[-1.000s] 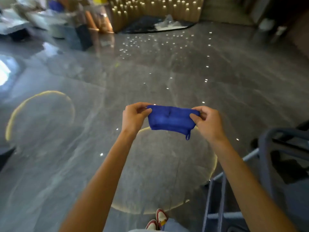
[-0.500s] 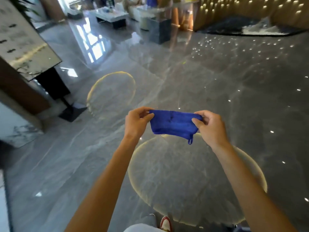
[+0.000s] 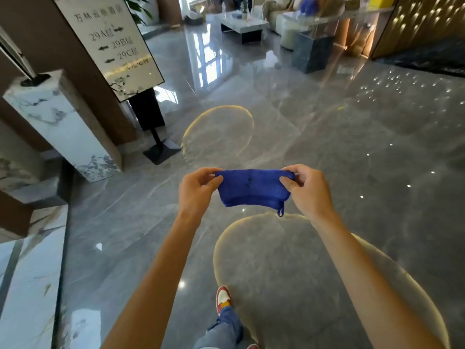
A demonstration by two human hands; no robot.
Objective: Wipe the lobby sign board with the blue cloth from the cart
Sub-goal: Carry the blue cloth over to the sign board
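Sign board now nearer, at 10 o'clock, well apart from hands. Left hand and right hand each pinch blue cloth, stretched between them above floor.

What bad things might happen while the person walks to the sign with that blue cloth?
1. The floor is very shiny, so it may be slippery, and one shoe is mid-step.
2. The sign board stands tilted on a thin stand with a flat base. Hard wiping might wobble it, and a foot could catch the base.
3. The blue cloth is pinched only at its ends by the left hand and right hand, so it could slip.
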